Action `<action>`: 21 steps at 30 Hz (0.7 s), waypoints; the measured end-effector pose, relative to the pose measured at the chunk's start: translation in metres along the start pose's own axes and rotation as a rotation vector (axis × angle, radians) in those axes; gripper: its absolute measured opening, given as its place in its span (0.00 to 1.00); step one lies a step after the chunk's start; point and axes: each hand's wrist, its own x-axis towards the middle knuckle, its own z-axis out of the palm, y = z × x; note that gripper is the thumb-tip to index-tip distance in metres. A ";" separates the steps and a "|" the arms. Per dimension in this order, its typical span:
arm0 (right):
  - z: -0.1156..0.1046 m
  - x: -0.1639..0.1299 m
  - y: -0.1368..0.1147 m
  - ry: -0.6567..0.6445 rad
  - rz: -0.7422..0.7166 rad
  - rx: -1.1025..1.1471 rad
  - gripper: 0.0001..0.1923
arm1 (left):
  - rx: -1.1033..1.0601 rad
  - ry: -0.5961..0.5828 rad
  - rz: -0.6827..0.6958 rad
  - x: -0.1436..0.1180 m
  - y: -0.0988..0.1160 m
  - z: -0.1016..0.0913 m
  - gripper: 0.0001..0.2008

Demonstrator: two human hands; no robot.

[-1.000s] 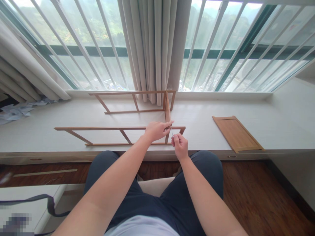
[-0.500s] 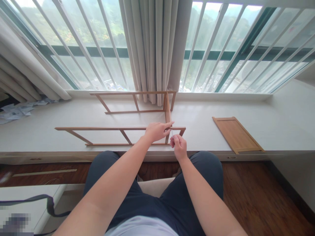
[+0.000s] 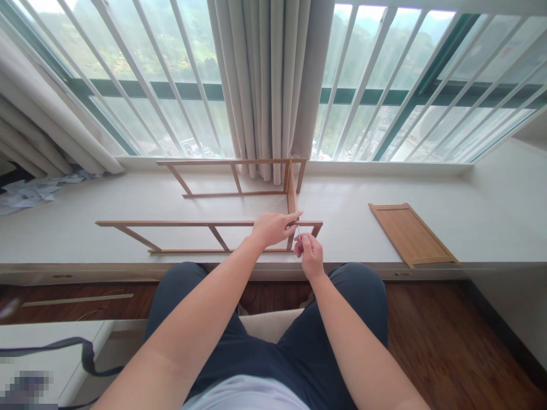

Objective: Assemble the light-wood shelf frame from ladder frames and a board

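Observation:
A wooden shelf frame (image 3: 166, 222) stands on the white window ledge, its two ladder-like sides joined by an upright cross panel (image 3: 292, 193). My left hand (image 3: 276, 228) is closed around the near side's top rail where the cross panel meets it, the index finger stretched over the joint. Just right of and below it, my right hand (image 3: 310, 251) pinches a thin metal rod (image 3: 298, 231), which looks like a hex key. The rod's upper end reaches the joint beside my left fingertips; its tip is too small to make out.
A separate wooden panel (image 3: 412, 232) lies flat on the ledge (image 3: 342, 228) to the right. Behind the frame hangs a grey curtain (image 3: 265, 85) between barred windows. Crumpled pale wrapping (image 3: 29, 193) lies far left. A black strap (image 3: 88, 359) rests on a white surface at lower left.
My right hand has shifted very slightly, and the thin rod in it has tilted a little. My left hand and the frame have stayed in place.

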 end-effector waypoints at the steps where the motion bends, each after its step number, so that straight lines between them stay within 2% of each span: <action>1: 0.000 0.000 0.000 0.000 0.003 0.000 0.21 | -0.002 0.000 0.001 0.000 0.000 0.000 0.26; 21: 0.001 -0.001 0.001 -0.027 0.016 0.047 0.18 | 0.004 -0.006 0.001 0.001 0.001 0.000 0.26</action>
